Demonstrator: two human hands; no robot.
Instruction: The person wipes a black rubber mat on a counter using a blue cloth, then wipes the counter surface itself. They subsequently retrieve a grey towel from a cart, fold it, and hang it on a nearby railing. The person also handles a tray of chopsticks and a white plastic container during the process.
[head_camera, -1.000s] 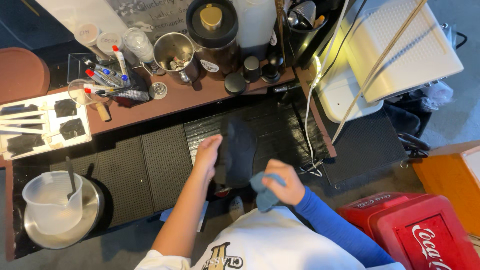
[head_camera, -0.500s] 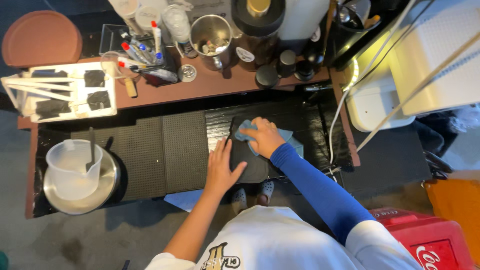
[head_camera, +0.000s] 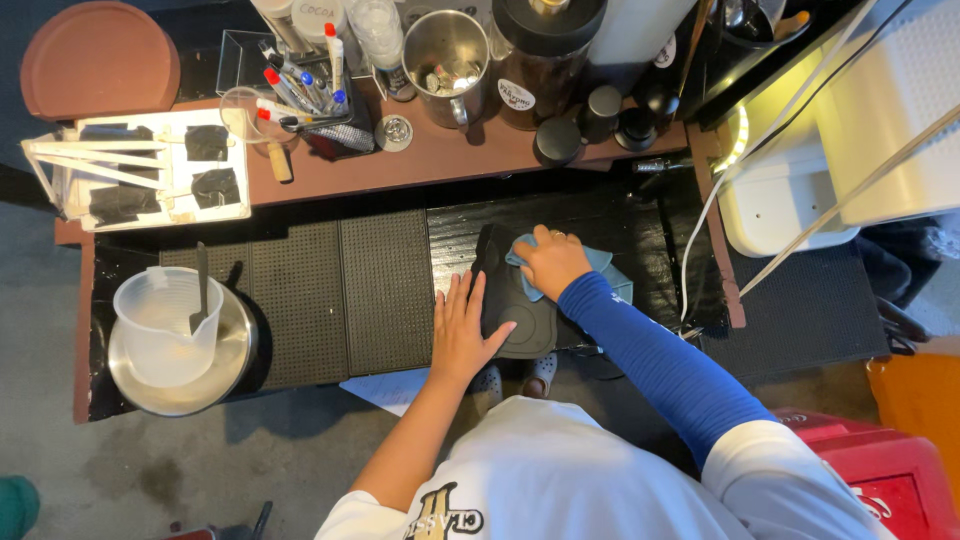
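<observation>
A flat black tray (head_camera: 520, 325) lies on the dark worktop in front of me. My left hand (head_camera: 466, 328) rests flat with fingers spread on the tray's left edge. My right hand (head_camera: 550, 263), in a blue sleeve, presses a light blue cloth (head_camera: 604, 268) onto the tray's upper part, fingers closed over it. Much of the cloth is hidden under the hand.
Black rubber mats (head_camera: 340, 295) lie left of the tray. A clear jug with a spatula sits in a metal bowl (head_camera: 150, 380) at far left. A brown shelf (head_camera: 440, 160) behind holds a metal cup, jars and pens. A white box (head_camera: 790, 205) stands right.
My right hand with the cloth has stayed on the tray's upper part after moving up from its lower edge. My left hand shifted from the tray's top to its left edge.
</observation>
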